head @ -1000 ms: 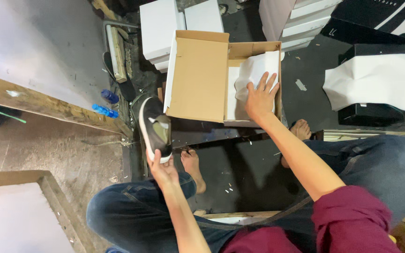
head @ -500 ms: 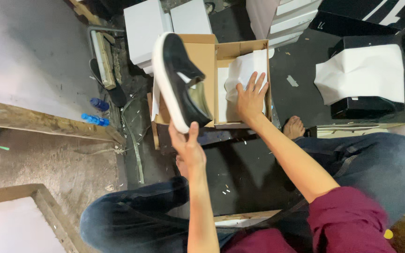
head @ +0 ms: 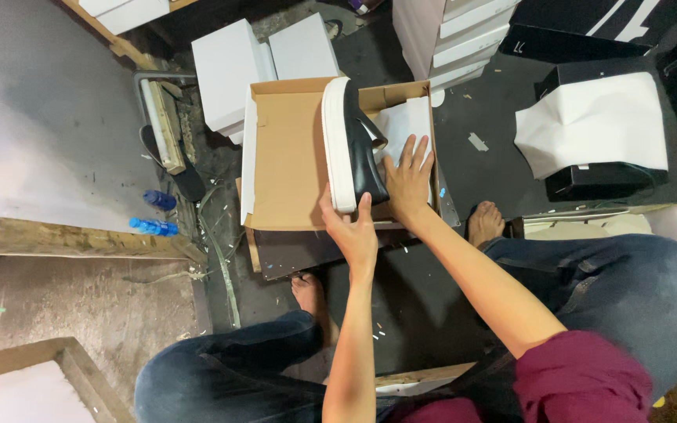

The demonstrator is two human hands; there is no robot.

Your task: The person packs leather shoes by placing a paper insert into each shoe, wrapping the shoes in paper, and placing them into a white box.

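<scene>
Head view, looking straight down at a seated person in jeans, bare feet on a dark floor. Left hand [head: 352, 233] grips a black slip-on shoe [head: 354, 145] at its heel end; fingers closed around the white sole, thumb on the near side. The shoe is turned on its side, sole facing left, toe pointing away, and sits over the open cardboard shoebox [head: 287, 157], at the line between lid flap and box cavity. Can't tell if it's resting on the box or held just above it.

Right hand [head: 407, 178] lies flat, fingers spread and holding nothing, pressing the white tissue paper [head: 405, 121] inside the box, just right of the shoe, touching or nearly touching its upper.

Around it: white shoeboxes [head: 233, 66] stacked beyond the cardboard box, another white stack [head: 460, 35] at upper right. A black box with white paper [head: 589, 125] draped over it sits well to the right. Two blue bottles [head: 154, 213] lie on the floor to the left, by a wooden plank edge [head: 56, 244].
</scene>
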